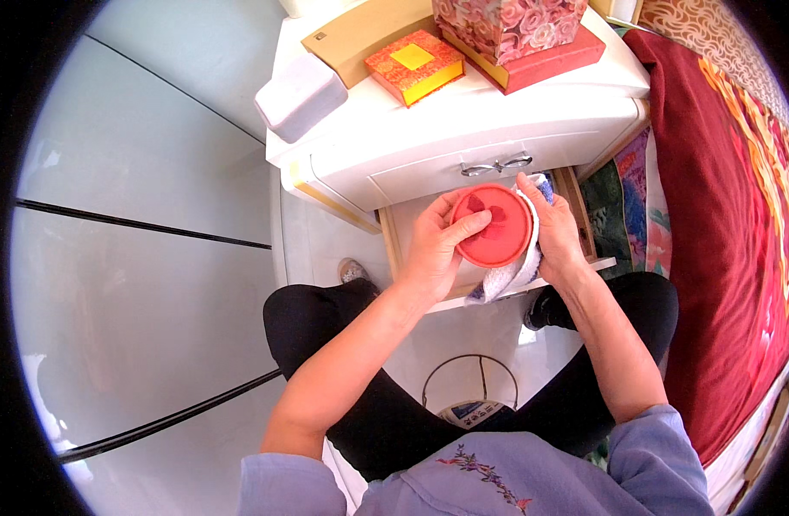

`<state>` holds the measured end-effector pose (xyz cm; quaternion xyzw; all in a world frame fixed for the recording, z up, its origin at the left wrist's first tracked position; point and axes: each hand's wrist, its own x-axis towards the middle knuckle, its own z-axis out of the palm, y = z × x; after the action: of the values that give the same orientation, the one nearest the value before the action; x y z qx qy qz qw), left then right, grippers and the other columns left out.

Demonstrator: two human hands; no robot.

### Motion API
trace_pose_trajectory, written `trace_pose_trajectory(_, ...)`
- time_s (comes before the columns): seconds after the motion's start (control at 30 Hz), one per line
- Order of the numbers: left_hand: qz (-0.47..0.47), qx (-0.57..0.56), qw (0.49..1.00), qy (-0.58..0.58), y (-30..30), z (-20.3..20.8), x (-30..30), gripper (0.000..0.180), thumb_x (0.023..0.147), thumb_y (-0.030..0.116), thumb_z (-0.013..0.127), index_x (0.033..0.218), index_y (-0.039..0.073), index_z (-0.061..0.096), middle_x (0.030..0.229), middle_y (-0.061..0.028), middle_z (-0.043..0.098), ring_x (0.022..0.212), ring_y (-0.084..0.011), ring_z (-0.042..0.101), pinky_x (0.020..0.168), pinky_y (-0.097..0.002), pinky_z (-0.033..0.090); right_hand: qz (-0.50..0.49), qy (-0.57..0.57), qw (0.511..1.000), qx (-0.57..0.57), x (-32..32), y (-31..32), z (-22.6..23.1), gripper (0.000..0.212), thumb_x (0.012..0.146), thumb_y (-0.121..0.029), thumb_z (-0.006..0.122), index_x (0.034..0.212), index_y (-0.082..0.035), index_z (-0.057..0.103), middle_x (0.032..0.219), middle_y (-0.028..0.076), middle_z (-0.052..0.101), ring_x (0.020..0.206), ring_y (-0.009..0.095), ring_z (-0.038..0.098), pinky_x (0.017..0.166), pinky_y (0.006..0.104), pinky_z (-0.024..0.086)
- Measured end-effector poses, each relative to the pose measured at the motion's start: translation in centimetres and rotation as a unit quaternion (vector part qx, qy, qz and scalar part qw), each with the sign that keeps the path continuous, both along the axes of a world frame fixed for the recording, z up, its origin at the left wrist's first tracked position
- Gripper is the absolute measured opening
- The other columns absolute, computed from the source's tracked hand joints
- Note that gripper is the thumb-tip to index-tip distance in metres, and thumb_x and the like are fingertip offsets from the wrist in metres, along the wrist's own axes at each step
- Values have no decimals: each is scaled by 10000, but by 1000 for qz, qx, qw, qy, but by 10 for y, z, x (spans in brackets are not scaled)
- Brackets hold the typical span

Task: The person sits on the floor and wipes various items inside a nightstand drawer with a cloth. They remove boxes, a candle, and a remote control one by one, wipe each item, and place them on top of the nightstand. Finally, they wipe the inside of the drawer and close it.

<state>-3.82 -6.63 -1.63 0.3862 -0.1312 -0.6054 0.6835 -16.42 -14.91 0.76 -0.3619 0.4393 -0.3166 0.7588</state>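
Holding a round red box over the open drawer, cloth at its side.
My left hand pinches it, thumb across the top; my right hand clasps the white-and-blue cloth against its rim. I judge this the wiping step; the next move seems to call for a steady left grip while the cloth works around the edge. Beyond is the white cabinet.

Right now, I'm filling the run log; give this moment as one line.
left grip: holds round red item | right grip: holds cloth at item's right edge | drawer: open beneath
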Motion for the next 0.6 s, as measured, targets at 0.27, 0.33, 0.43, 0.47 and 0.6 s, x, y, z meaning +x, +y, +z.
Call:
trace_pose_trajectory(0.27,-4,-37,975,-221,-1,-3,-10,432,827,60,611,1203,40,398,1140,-89,496,1058,-152,491,915,-292,411,43,-17,999,-12,-2,0,0,319,872,-338,578,948,-28,597,856,67,638,726,116,607,641,254,507)
trace_pose_trajectory(0.33,14,-47,964,-260,-1,-2,-10,435,831,51,599,1213,44,392,1145,-90,493,1068,-157,487,931,-295,404,57,-15,998,-22,-2,0,-3,365,871,-375,568,983,-28,594,880,72,638,753,122,607,662,258,507)
trace_pose_trajectory(0.43,27,-66,963,-262,-1,-5,-9,423,829,45,600,1198,49,393,1126,-89,497,1057,-157,490,923,-290,406,75,30,996,37,1,-1,-7,407,879,-414,540,1009,-32,594,918,73,634,771,132,605,686,271,503)
trace_pose_trajectory(0.47,30,-60,965,-254,0,-5,-7,414,828,43,600,1189,52,398,1122,-87,497,1055,-155,492,920,-288,408,88,14,994,63,1,0,-4,417,880,-424,532,1009,-32,593,926,75,632,774,137,604,691,274,501)
trace_pose_trajectory(0.6,9,-57,978,-199,1,-1,-3,365,831,41,598,1148,56,417,1101,-77,502,1043,-150,497,908,-285,414,128,19,986,106,0,-1,8,452,881,-456,514,993,-26,595,922,79,630,773,143,598,699,278,489)
